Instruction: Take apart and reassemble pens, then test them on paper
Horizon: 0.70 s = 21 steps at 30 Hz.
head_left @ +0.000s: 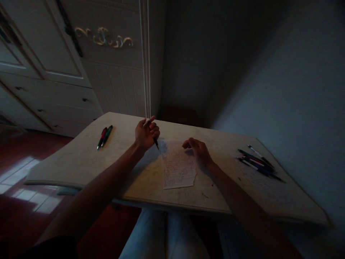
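My left hand (pixel 147 133) is raised over the table, palm turned up, its fingers curled around a dark pen (pixel 156 142). The pen's tip points down toward the top left corner of a sheet of paper (pixel 179 165) covered in dense writing. At the sheet's upper right edge, my right hand (pixel 198 151) hovers with loosely bent fingers pointing left. Nothing shows in it, and a shadow falls below its fingers. Whether it touches the paper is hard to make out in the dim light.
Two pens (pixel 104 137) lie side by side at the left of the pale table (pixel 81 158). Several pens (pixel 257 162) are heaped at the right, over another faint written sheet (pixel 258 185). A wall (pixel 302 108) borders the right side; a white cabinet (pixel 115 79) stands behind.
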Available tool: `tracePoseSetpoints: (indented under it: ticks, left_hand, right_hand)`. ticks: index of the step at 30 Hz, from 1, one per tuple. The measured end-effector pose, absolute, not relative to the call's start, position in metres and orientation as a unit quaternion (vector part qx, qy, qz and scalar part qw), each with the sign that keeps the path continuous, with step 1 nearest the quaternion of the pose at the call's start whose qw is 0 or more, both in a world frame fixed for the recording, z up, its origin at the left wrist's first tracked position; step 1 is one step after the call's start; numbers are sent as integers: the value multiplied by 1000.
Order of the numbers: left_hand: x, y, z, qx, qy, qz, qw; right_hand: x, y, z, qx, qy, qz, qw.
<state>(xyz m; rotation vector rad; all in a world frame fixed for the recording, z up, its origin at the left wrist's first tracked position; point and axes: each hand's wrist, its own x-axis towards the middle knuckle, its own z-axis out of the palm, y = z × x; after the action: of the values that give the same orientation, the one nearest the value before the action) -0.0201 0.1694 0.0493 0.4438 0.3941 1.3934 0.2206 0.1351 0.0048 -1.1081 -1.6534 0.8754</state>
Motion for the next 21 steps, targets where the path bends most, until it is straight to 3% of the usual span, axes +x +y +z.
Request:
tracePoseSetpoints:
  ticks: [13,21]
  left_hand:
    - [-6,165,51,274,195,578,743]
    - [1,163,41,390,255,547,696]
  right_hand:
    - [220,130,14,-425,-765,353,332]
    - [215,124,19,-404,-720,409,390]
